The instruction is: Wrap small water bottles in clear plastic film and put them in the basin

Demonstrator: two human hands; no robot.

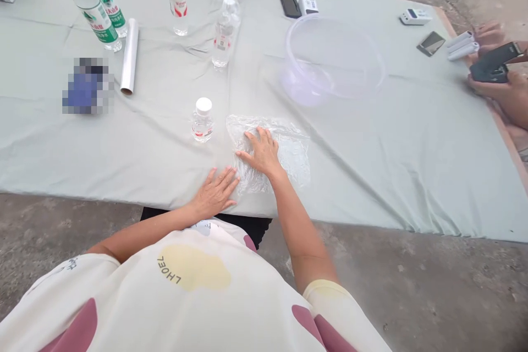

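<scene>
A crinkled sheet of clear plastic film (295, 157) lies flat on the table in front of me. My right hand (264, 153) rests on it with the fingers spread. My left hand (216, 191) lies flat at the film's near left edge, fingers stretched out and holding nothing. Just beyond my left hand stands a small clear bottle with a white cap (203, 121), upright on the cloth. Farther left lies a roll of plastic film (130, 58).
Two large green-labelled bottles (99, 22) stand at the back left, near a blurred blue item (84, 88). More water bottles (178, 3) stand farther back. A clear basin (334, 55) sits right of centre. Other people's hands (507, 85) hold a dark device at the right edge.
</scene>
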